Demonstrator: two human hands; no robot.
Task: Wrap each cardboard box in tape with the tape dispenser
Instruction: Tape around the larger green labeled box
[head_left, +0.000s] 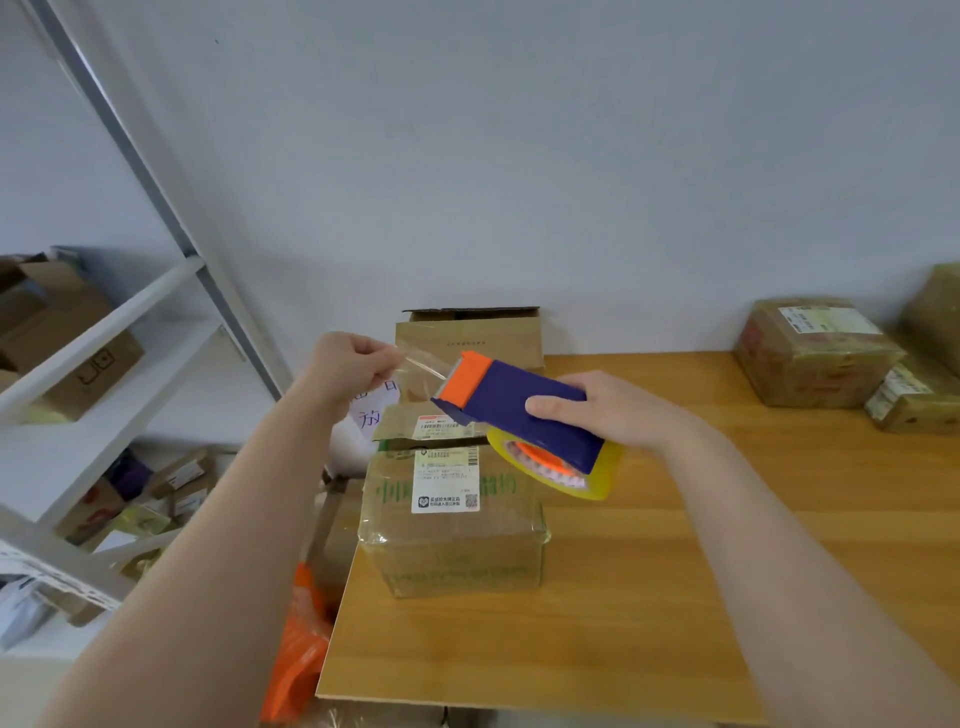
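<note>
A cardboard box (457, 540) with a white label and shiny tape on its top sits at the left end of the wooden table (649, 597). Above it my right hand (608, 410) grips a blue and orange tape dispenser (519, 410) that carries a yellowish tape roll (597, 478). My left hand (348, 369) pinches the free end of the clear tape strip (421, 371), which is stretched out from the dispenser's orange front. Both hands are held in the air, apart from the box.
An open cardboard box (467, 338) stands behind by the wall, a smaller labelled one (431, 426) in front of it. Taped parcels (815, 353) lie at the table's far right. A white shelf rack (104, 374) with boxes stands left. Orange plastic (301, 649) lies below the table's left edge.
</note>
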